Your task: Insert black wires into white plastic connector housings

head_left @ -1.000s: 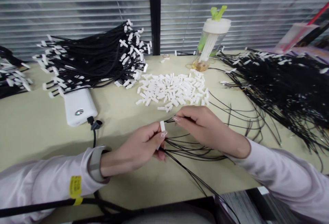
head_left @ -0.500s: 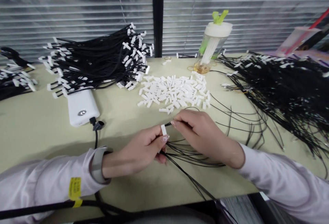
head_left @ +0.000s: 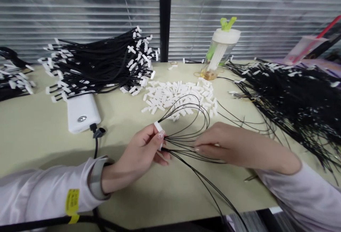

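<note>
My left hand (head_left: 141,150) pinches a white plastic connector (head_left: 158,127) between thumb and fingers, above the table. Thin black wires (head_left: 183,150) fan out from that connector toward the right. Some of them arch upward in loops over the pile of white connector housings (head_left: 176,95). My right hand (head_left: 221,143) is closed, with its thumb and fingers pressed together around wires of this bundle, a short way right of the connector. The far ends of a few wires trail down past the table's front edge.
A bundle of black cables with white ends (head_left: 103,63) lies behind a white power bank (head_left: 83,113) at left. At right spreads a large heap of black wires (head_left: 295,97). A tilted clear bottle (head_left: 223,47) stands at the back, before the blinds. A thick black cable (head_left: 53,222) crosses my left sleeve.
My right hand has moved away from the connector, right and downward, onto the wires. Wires now loop up from the connector's top end. My left hand has shifted slightly left.
</note>
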Available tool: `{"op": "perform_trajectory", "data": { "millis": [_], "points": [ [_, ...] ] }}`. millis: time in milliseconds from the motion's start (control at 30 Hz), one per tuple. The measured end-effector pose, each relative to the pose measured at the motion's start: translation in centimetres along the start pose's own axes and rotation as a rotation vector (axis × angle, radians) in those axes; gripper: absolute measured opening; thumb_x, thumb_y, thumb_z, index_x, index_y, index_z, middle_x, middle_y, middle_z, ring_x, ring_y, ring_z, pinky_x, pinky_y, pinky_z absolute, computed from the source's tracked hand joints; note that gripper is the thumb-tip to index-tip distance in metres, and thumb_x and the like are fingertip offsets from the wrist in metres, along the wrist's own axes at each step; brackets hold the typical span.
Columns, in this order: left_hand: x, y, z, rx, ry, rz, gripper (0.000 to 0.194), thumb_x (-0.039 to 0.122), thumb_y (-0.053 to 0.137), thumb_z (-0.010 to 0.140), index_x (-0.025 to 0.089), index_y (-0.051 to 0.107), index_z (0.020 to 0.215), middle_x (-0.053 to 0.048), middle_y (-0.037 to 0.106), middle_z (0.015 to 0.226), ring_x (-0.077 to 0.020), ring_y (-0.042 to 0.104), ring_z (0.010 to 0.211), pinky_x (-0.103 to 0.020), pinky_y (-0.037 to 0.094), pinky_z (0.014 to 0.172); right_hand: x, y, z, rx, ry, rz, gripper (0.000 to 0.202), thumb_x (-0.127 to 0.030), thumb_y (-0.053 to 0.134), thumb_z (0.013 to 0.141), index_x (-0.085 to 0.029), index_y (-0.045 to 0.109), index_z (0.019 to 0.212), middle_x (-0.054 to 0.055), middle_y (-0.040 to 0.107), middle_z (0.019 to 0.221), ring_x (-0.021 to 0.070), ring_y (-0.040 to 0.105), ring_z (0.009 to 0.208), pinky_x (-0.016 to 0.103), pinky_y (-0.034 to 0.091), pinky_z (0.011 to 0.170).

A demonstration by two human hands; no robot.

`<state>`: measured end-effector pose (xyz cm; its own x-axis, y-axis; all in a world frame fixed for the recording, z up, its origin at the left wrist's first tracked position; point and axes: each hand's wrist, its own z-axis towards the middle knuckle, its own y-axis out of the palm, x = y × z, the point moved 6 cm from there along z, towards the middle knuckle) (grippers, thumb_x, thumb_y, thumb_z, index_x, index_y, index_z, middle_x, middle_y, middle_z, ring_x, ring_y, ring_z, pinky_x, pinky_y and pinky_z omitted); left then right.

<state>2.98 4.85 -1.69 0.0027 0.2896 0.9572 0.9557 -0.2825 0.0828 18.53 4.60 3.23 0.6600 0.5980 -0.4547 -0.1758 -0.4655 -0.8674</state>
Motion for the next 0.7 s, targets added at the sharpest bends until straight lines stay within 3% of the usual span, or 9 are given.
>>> {"op": "perform_trajectory", "data": {
  "millis": [133, 333, 500, 700],
  "points": [
    [0.4, 0.6, -0.3, -0.036, 0.002, 0.074, 0.022, 0.036, 0.046, 0.081, 0.017, 0.043, 0.07, 0.008, 0.045, 0.056, -0.0061, 0.054, 0.041, -0.018, 0.045, 0.04, -2.1, 0.1, 1.6, 0.213, -0.023, 0.072, 0.029, -0.024, 0.037, 0.086, -0.015, 0.046, 0.059, -0.005, 0.042, 0.051, 0.005, 0.033, 0.049, 0.02, 0.026, 0.051],
    [0.3, 0.5, -0.5, -0.062, 0.04, 0.107, 0.023, 0.035, 0.044, 0.082, 0.017, 0.041, 0.068, 0.009, 0.043, 0.051, -0.0049, 0.049, 0.038, -0.017, 0.042, 0.039, -1.6, 1.5, 2.5, 0.126, 0.058, 0.356, 0.034, -0.027, 0.035, 0.086, -0.015, 0.046, 0.056, -0.005, 0.046, 0.05, 0.0038, 0.038, 0.046, 0.017, 0.028, 0.049],
    [0.7, 0.6, -0.2, -0.063, 0.052, 0.098, 0.019, 0.032, 0.046, 0.081, 0.016, 0.045, 0.071, 0.008, 0.044, 0.06, -0.0054, 0.053, 0.043, -0.02, 0.047, 0.046, -1.9, 1.4, 2.5, 0.142, 0.029, 0.41, 0.032, -0.024, 0.036, 0.084, -0.014, 0.041, 0.054, -0.006, 0.029, 0.051, 0.0039, 0.027, 0.048, 0.018, 0.021, 0.045],
    [0.7, 0.6, -0.1, -0.072, 0.042, 0.099, 0.02, 0.033, 0.047, 0.08, 0.016, 0.044, 0.07, 0.007, 0.045, 0.061, -0.0064, 0.054, 0.044, -0.021, 0.047, 0.047, -1.8, 1.5, 2.5, 0.149, 0.012, 0.449, 0.029, -0.026, 0.038, 0.084, -0.014, 0.052, 0.062, -0.005, 0.03, 0.054, 0.0046, 0.026, 0.049, 0.018, 0.021, 0.044]
  ]
}}
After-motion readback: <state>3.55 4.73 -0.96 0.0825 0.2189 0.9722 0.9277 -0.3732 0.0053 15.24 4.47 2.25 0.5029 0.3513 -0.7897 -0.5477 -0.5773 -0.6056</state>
